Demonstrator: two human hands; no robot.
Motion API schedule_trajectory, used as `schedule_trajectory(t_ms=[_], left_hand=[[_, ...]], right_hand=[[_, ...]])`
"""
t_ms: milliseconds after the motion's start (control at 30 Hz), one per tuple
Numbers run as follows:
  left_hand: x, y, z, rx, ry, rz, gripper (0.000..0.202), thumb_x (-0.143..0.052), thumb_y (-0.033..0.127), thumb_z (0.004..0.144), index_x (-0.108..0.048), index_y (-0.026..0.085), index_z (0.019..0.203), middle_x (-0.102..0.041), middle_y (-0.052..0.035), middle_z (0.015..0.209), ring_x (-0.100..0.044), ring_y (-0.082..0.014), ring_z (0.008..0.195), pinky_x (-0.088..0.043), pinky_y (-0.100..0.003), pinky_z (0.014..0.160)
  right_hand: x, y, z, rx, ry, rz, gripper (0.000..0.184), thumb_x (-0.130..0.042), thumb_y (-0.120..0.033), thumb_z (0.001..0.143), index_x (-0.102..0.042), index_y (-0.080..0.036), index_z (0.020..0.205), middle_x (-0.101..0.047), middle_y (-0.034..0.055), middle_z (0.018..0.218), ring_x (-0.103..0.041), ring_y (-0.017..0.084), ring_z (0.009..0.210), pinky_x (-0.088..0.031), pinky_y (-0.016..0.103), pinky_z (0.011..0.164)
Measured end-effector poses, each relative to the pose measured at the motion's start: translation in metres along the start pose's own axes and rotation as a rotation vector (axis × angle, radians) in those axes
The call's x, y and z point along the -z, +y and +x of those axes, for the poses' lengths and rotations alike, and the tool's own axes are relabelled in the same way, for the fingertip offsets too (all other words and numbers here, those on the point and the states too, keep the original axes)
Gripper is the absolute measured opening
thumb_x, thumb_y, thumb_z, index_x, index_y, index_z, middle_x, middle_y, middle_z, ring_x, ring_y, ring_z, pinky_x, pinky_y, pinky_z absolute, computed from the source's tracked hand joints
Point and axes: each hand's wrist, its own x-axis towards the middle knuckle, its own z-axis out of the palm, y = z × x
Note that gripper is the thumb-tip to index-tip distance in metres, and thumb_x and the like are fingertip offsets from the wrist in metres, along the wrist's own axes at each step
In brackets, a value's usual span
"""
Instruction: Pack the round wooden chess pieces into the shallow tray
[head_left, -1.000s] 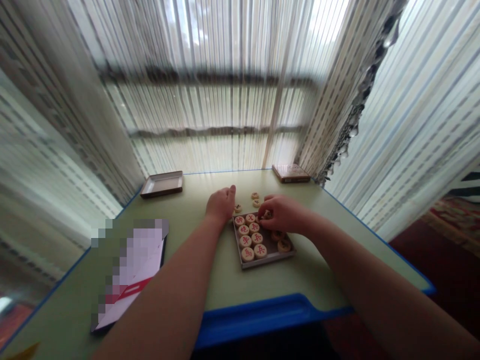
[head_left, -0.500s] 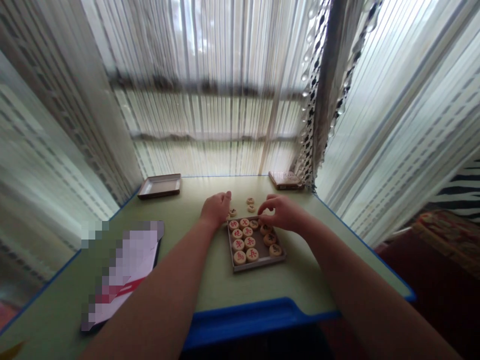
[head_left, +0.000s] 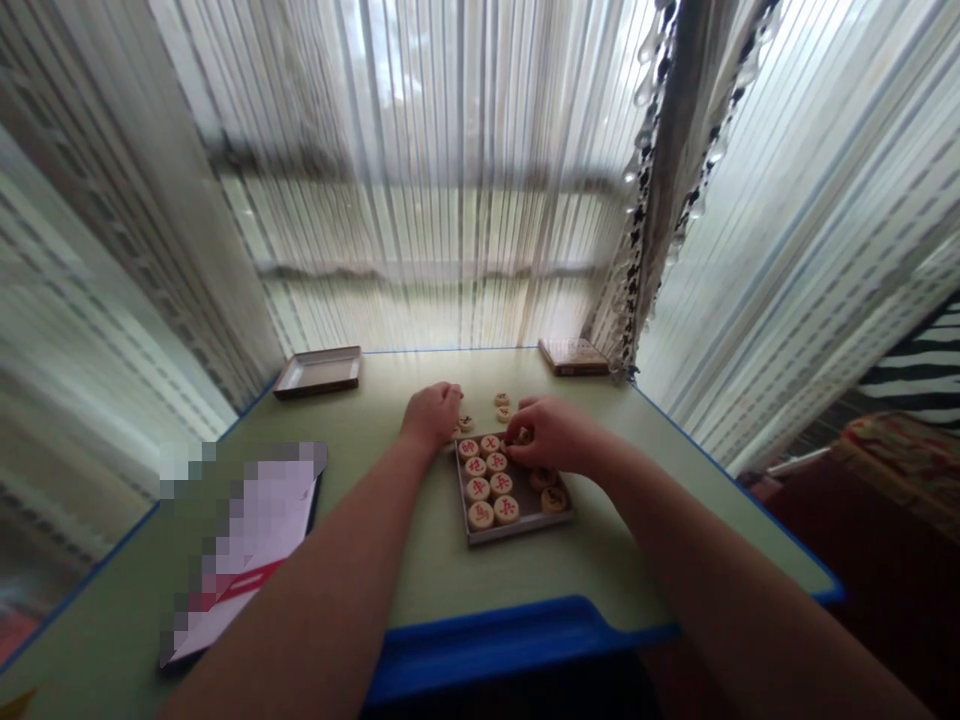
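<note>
A shallow grey tray [head_left: 517, 528] lies on the green table [head_left: 420, 570] and holds several round wooden chess discs [head_left: 487, 487] with red and dark characters. My right hand [head_left: 551, 437] hovers over the tray's far right corner, its fingers pinched on one wooden disc [head_left: 521, 436]. My left hand [head_left: 431, 414] rests curled on the table just beyond the tray's far left corner, next to a loose disc [head_left: 466, 423]. Two more loose discs [head_left: 502, 405] lie on the table behind the tray.
An empty brown box lid [head_left: 319, 371] sits at the far left of the table, a flat brown box [head_left: 574, 356] at the far right. A blurred paper on a dark board [head_left: 244, 545] lies near left. Striped curtains [head_left: 450, 170] surround the table. A blue rim [head_left: 495, 640] edges the front.
My right hand has dropped from above the tray's back edge onto its far right corner, fingers closing on a disc. My left hand has curled slightly. The camera has shifted a little.
</note>
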Motion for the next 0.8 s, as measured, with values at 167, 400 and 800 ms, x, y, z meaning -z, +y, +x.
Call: schedule_trajectory(t_ms=[167, 400, 800], left_hand=[[0.006, 0.002, 0.001, 0.053, -0.017, -0.092, 0.028, -0.044, 0.024, 0.070, -0.068, 0.018, 0.084, -0.069, -0.0040, 0.079, -0.061, -0.0158, 0.076, -0.044, -0.024, 0.070], [0.022, 0.000, 0.000, -0.039, -0.217, 0.037, 0.029, -0.055, 0.035, 0.063, -0.070, 0.019, 0.082, -0.067, -0.0053, 0.074, -0.060, -0.0179, 0.069, -0.045, -0.025, 0.063], [0.025, -0.001, -0.005, -0.174, -0.290, 0.079, 0.034, -0.056, 0.036, 0.063, -0.071, 0.019, 0.089, -0.060, -0.0075, 0.088, -0.056, -0.0183, 0.080, -0.044, -0.028, 0.077]], right_hand=[[0.002, 0.001, 0.000, 0.006, 0.027, 0.030, 0.019, -0.061, -0.036, 0.069, -0.071, -0.023, 0.078, -0.060, 0.0018, 0.075, -0.050, 0.011, 0.061, -0.033, 0.023, 0.054], [0.007, 0.010, 0.001, -0.032, 0.282, 0.053, 0.026, -0.053, -0.037, 0.078, -0.070, -0.017, 0.076, -0.054, 0.0038, 0.070, -0.048, 0.013, 0.065, -0.036, 0.025, 0.062], [0.001, 0.018, 0.000, -0.013, 0.374, 0.044, 0.024, -0.051, -0.033, 0.080, -0.069, -0.017, 0.077, -0.056, 0.0042, 0.071, -0.049, 0.013, 0.071, -0.037, 0.025, 0.069]])
